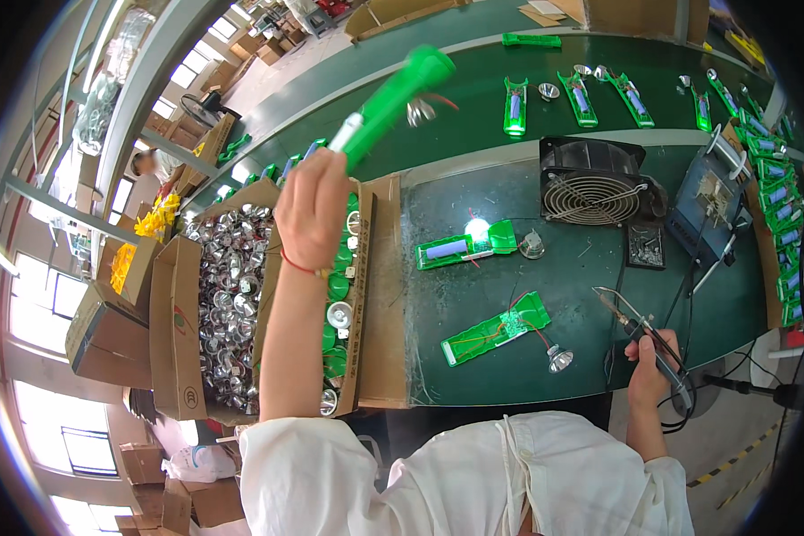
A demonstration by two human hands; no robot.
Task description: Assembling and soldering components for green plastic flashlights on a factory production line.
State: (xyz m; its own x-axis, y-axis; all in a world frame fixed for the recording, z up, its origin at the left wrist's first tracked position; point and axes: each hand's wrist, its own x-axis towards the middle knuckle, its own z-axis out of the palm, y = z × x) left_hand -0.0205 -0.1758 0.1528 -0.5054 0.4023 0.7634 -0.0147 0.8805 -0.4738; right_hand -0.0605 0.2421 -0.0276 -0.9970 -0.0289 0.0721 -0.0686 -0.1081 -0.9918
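My left hand (313, 210), raised over the left side of the bench, is closed on the lower end of a green flashlight housing (400, 89), slightly blurred, with a silver reflector (420, 112) close beside it. In my right hand (650, 362), at the bench's right front, is a soldering iron (632, 325) whose tip points up and left. Between my hands lies an open green flashlight half (473, 335) with a circuit board, wired to a reflector bulb (559, 359). Behind it is another half (442, 254) holding a purple battery, beside a brightly lit lamp (478, 230).
Left stands a cardboard box of silver reflectors (230, 304), beside a carton (366, 295) of green and white parts. At the back right are a black fan (591, 179), a small parts tray (646, 246) and a blue soldering station (707, 205). Flashlight halves (515, 107) line the far belt.
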